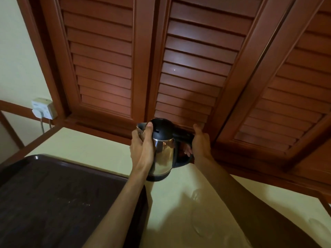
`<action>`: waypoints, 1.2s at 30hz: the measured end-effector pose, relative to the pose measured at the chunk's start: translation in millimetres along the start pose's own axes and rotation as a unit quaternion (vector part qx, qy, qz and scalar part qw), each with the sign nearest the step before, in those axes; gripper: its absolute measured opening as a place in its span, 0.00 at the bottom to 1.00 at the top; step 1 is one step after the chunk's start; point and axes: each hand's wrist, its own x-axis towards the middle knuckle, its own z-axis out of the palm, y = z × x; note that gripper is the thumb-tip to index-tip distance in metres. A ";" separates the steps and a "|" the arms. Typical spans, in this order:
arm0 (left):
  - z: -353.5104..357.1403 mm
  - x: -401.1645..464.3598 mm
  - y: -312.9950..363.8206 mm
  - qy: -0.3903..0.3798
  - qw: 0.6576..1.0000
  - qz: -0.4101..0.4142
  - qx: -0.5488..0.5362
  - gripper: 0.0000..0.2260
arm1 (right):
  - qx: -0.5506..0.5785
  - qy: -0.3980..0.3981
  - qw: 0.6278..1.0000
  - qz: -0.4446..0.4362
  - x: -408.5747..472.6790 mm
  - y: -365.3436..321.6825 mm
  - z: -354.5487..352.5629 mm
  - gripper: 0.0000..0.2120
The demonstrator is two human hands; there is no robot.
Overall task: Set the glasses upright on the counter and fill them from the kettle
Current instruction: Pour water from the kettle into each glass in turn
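We hold the steel kettle (162,151) upright above the desk (100,149), right hand (201,144) wrapped on its handle, left hand (142,147) gripping the slick body near the spout; likely heavy, so handle carries.

The kettle (162,151), steel-bodied with black lid, base and handle, stands upright at centre. Faint clear glasses (198,224) lie at five o'clock, outlines barely discernible.

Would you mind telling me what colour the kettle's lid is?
Black, above a shiny steel body; the head view shows the kettle lid clearly.
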 end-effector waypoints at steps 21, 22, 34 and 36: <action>-43.6 -132.7 65.5 -0.183 0.853 -0.242 -0.425 0.25 | 0.158 -0.111 0.981 -0.035 -133.2 -113.3 -94.2 0.12; -45.6 -143.6 69.5 -0.178 0.852 -0.244 -0.428 0.25 | 0.163 -0.117 0.979 -0.039 -142.4 -111.6 -103.4 0.12; -23.0 -260.1 59.5 -0.176 0.825 -0.276 -0.461 0.22 | 0.084 -0.098 0.983 -0.128 -229.7 -97.4 -197.2 0.24; -15.4 -277.9 56.0 -0.188 0.823 -0.263 -0.467 0.23 | 0.091 -0.078 0.983 -0.140 -239.8 -96.6 -209.5 0.23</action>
